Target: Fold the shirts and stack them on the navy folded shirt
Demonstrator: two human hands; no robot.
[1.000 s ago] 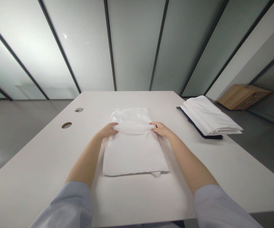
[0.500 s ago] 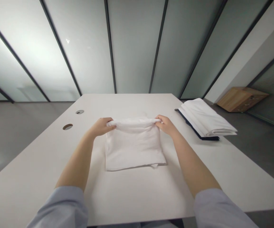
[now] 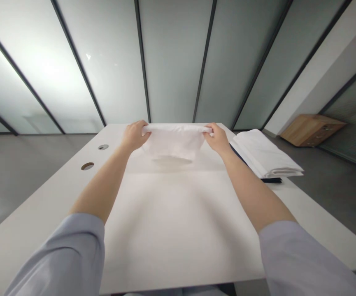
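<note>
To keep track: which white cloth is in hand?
The white cloth held between the left hand and right hand; the folded white pile lies on dark fabric.

Bare L hand [image 3: 135, 135] & bare R hand [image 3: 217, 137] out front, approx. same ht, well apart, each in thumb-&-finger pinch. Bare forearms [image 3: 100, 187] stretch fwd, angled inwd; pale grey-lavender cloth sleeves [image 3: 68, 255] end nr elbows.

"What's worn?"

"A loose, creased, pale grey-blue cloth left sleeve [image 3: 66, 255] and a matching right sleeve [image 3: 307, 261], both wide and plain-edged."

"And beyond those?"

"A bare left hand [image 3: 133, 135] and a bare right hand [image 3: 217, 139]."
</note>
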